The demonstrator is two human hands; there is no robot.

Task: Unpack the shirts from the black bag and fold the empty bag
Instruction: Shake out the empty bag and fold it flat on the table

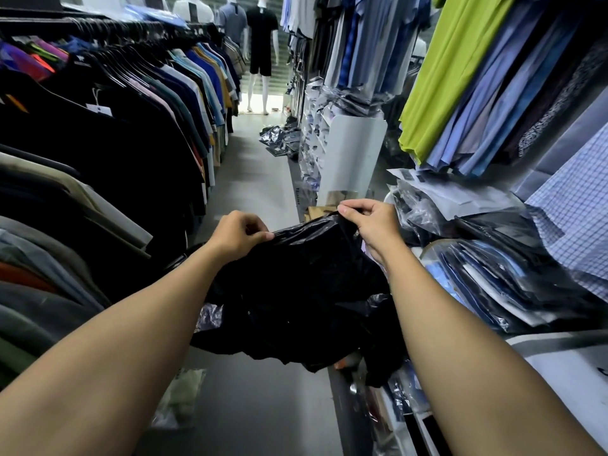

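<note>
The left hand (241,233) pinches the upper edge of the black bag (296,291) between thumb and curled fingers, and the right hand (368,222) pinches the same edge a little higher and further right, its thumb laid flat over the plastic. Between the two hands the rim is pulled fairly taut, and the rest of the bag hangs crumpled and slack below, draped between the two bare forearms and held up in the air over the aisle floor (256,179). The bag's lower folds hang down against the front edge of the counter (559,340) on the right; whether anything is inside it cannot be told. Just right of the right hand, a heap of packaged shirts (513,284) in clear plastic sleeves lies piled on that counter, with more white and grey packets stacked behind them. Above these hang blue shirts and a lime green shirt (450,70). On the left runs a rack of hanging shirts (138,103), mostly dark. A clear plastic packet (184,396) lies on the floor beneath the left forearm. Far down the aisle stands a mannequin (261,37) dressed in black.
</note>
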